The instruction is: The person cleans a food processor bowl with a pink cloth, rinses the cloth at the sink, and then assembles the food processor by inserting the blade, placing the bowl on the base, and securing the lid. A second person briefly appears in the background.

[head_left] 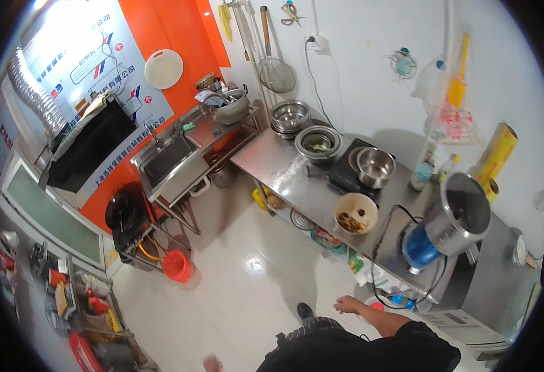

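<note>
My right hand (pixel 347 304) hangs beside my body over the floor, its fingers loosely apart and nothing seen in it. It is nearest to the front edge of the steel worktable (pixel 266 154). Low at the bottom edge is my left hand (pixel 212 364), blurred and partly cut off, so its fingers cannot be made out. On the worktable stand a cream bowl (pixel 355 213) with brown food in it, a steel pot (pixel 376 168) by a black cooktop (pixel 341 181), a steel basin (pixel 317 140) with something green, and stacked steel bowls (pixel 290 116).
A large steel cylinder with a blue base (pixel 425 245) stands at the right, its black cord looping over the table edge. A red bucket (pixel 176 266) sits on the floor near the sink (pixel 170 160). Crowded shelves (pixel 89 319) line the lower left. Bags lie under the worktable.
</note>
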Demonstrator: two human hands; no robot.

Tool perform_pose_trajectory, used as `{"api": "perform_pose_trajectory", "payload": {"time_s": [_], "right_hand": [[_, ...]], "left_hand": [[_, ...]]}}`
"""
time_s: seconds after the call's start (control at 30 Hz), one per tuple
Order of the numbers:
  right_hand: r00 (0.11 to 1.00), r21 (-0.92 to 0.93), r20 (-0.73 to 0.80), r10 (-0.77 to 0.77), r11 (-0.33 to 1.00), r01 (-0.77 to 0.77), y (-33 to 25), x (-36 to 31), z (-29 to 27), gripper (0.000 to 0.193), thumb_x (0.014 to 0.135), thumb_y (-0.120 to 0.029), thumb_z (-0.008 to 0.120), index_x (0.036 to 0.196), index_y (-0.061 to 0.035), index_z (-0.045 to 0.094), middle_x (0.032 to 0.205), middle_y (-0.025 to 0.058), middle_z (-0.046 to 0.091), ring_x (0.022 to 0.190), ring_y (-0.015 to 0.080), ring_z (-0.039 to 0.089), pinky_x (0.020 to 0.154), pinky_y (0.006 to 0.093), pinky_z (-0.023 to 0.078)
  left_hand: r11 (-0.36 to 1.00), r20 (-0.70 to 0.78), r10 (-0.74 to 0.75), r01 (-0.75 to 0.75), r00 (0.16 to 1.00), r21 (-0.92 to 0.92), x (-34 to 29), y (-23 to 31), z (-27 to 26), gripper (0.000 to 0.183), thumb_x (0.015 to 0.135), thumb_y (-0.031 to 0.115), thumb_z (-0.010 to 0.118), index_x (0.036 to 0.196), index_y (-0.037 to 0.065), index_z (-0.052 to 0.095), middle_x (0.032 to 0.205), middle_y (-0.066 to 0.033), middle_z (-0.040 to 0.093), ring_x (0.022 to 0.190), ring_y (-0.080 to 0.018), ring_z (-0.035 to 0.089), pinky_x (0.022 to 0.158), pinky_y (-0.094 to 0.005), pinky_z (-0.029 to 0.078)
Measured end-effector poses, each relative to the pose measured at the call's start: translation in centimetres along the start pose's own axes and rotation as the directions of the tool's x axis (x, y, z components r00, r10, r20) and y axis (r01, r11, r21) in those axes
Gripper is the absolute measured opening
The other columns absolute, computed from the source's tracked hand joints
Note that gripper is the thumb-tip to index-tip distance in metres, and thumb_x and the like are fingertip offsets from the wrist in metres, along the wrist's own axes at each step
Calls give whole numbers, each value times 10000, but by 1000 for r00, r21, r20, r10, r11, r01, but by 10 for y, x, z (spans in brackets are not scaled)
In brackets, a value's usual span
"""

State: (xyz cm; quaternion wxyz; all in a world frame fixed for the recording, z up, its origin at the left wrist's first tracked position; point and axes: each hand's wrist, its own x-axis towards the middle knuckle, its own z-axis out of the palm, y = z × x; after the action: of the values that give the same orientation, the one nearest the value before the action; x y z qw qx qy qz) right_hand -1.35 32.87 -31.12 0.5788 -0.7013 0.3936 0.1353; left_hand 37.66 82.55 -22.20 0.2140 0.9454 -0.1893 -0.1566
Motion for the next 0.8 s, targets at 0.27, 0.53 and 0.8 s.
{"api": "perform_pose_trajectory", "payload": {"time_s": [0.27,0.53,0.8], "right_hand": [[863,-573,32,-505,698,430,-324,252,-112,378,944,-393,543,941,-25,634,888,206,690,856,419,659,772,523,505],[955,-502,-109,-276,844,187,-478,346,-164,385,950,-400,578,872,-23,577,800,200,649,769,390,630,706,507,477],[982,-115,-132,132,982,-147,-475,426,-171,416,964,-474,585,953,-59,612,856,75,724,829,210,687,769,381,518]], "left_hand": [[872,448,-375,473,812,-127,208,39,27,304,944,268,573,1106,10,583,853,-128,662,675,-243,641,627,-384,525],[892,549,-201,383,811,-239,537,93,4,224,905,232,594,916,10,571,737,-96,602,585,-230,587,543,-388,486],[832,155,16,73,988,-549,1016,236,-84,199,939,181,578,833,15,605,605,-46,541,527,-192,546,475,-367,444]]}}
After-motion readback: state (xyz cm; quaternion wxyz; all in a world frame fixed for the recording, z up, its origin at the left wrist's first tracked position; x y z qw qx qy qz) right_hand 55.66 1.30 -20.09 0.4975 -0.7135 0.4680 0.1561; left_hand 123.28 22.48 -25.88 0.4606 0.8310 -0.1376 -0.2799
